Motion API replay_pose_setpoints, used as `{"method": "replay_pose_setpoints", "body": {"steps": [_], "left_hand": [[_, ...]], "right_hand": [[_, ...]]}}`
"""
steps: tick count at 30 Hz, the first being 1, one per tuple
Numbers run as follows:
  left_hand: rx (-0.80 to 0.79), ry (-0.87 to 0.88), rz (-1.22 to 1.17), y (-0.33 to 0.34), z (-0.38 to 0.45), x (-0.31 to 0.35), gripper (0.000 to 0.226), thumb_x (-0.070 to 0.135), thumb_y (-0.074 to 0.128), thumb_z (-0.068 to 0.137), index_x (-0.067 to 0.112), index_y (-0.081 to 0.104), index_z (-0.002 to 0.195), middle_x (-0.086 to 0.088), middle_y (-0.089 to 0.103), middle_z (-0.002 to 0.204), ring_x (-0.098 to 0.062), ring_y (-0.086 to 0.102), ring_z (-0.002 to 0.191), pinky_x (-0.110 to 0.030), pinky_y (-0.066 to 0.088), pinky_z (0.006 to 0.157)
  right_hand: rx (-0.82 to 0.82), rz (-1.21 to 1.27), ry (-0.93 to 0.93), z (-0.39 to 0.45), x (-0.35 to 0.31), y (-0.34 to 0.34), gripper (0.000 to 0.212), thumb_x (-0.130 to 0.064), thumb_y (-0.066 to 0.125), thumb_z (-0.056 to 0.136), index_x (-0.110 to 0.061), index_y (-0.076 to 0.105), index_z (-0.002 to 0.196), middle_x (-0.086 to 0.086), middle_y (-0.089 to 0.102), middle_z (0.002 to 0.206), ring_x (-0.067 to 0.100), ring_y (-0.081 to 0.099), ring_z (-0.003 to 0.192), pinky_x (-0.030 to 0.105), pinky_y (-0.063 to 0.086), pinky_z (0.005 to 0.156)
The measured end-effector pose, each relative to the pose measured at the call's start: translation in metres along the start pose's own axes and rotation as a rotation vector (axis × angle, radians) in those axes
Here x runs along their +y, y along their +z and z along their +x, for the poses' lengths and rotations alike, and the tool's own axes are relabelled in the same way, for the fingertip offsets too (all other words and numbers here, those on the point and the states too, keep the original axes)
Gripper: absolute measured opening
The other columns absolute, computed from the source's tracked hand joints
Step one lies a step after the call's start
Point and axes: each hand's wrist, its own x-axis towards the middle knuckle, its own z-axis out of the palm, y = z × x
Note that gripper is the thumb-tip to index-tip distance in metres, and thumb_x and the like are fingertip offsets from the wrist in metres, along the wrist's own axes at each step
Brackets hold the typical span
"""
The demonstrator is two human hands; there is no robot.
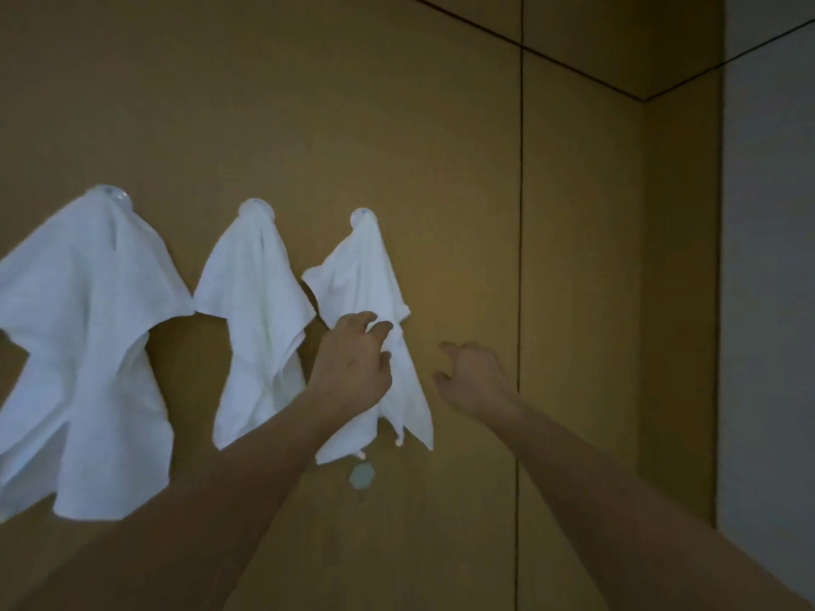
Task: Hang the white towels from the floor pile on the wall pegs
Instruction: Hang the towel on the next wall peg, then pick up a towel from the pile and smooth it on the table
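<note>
The large white cloth towel on the left (84,346) runs off the picture's left edge, so its full width cannot be seen, and the small round pale wall peg (108,194) it hangs from is mostly covered by cloth, as are the pegs of the middle white towel (251,319) and the right white towel (370,302). The left hand (353,363) covers the middle of the right towel, and its fingertips are blurred, so it is unclear whether they pinch the cloth or only touch it. The right hand (472,377) is soft with blur, both forearms leave the frame at the bottom, and a small pale hexagonal object (361,474) below the right towel is too indistinct to identify.
</note>
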Motion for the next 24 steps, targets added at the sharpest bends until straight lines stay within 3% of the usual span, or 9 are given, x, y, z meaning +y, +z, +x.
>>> {"method": "replay_pose_setpoints", "body": {"steps": [6, 13, 16, 24], "left_hand": [[-0.085, 0.104, -0.338, 0.012, -0.047, 0.092, 0.046, 0.023, 0.053, 0.092, 0.018, 0.051, 0.138, -0.009, 0.046, 0.143, -0.027, 0.039, 0.131, -0.039, 0.039, 0.105], [-0.215, 0.299, -0.595, -0.005, -0.116, 0.262, 0.046, 0.03, 0.053, 0.092, 0.023, 0.051, 0.138, 0.0, 0.049, 0.138, -0.022, 0.04, 0.126, -0.033, 0.039, 0.103], [-0.277, 0.413, -0.727, -0.03, -0.159, 0.351, 0.044, 0.026, 0.054, 0.091, 0.023, 0.052, 0.135, 0.001, 0.05, 0.133, -0.021, 0.042, 0.123, -0.03, 0.038, 0.101], [-0.473, 0.749, -0.938, -0.149, -0.337, 0.6, 0.047, 0.033, 0.054, 0.09, 0.026, 0.05, 0.136, -0.001, 0.048, 0.138, -0.023, 0.04, 0.129, -0.037, 0.037, 0.105]], "right_hand": [[0.014, -0.232, 0.237, -0.122, 0.033, -0.061, 0.057, -0.047, 0.054, 0.092, -0.025, 0.043, 0.144, 0.012, 0.055, 0.13, 0.036, 0.048, 0.122, 0.043, 0.048, 0.094], [0.019, -0.405, 0.567, -0.305, 0.09, -0.151, 0.06, -0.044, 0.055, 0.093, -0.024, 0.04, 0.147, 0.014, 0.054, 0.132, 0.037, 0.045, 0.125, 0.045, 0.046, 0.099], [0.032, -0.463, 0.719, -0.405, 0.111, -0.193, 0.058, -0.047, 0.054, 0.092, -0.025, 0.041, 0.144, 0.013, 0.054, 0.132, 0.035, 0.045, 0.125, 0.046, 0.046, 0.096], [0.052, -0.559, 1.127, -0.715, 0.118, -0.321, 0.058, -0.047, 0.054, 0.093, -0.023, 0.041, 0.144, 0.013, 0.054, 0.133, 0.034, 0.045, 0.124, 0.046, 0.044, 0.099]]}}
